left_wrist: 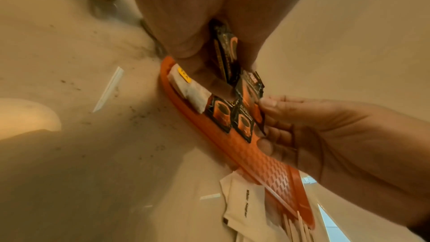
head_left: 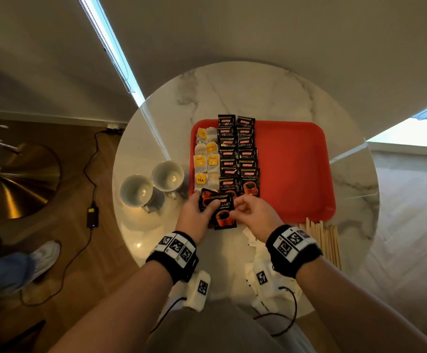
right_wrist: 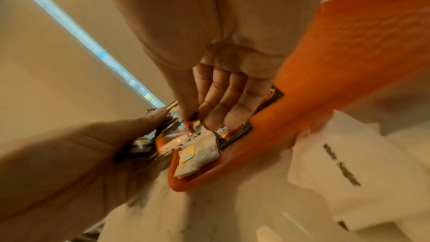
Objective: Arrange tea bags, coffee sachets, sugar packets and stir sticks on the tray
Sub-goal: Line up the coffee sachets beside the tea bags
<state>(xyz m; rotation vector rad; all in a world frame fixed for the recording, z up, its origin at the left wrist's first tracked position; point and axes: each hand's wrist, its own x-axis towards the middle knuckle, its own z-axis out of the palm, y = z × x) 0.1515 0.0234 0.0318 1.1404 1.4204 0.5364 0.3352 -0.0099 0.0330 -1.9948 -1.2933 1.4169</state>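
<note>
left hand [head_left: 199,214] fingers clamp coffee sachets [head_left: 223,211] | right hand [head_left: 254,212] fingers pinch top sachet

On the table [head_left: 258,93], the tray [head_left: 294,169] holds tea bags [head_left: 205,159] left of coffee sachets [head_left: 238,154] (two columns each); cups [head_left: 154,184] stand left, stir sticks [head_left: 327,240] near-right.
</note>
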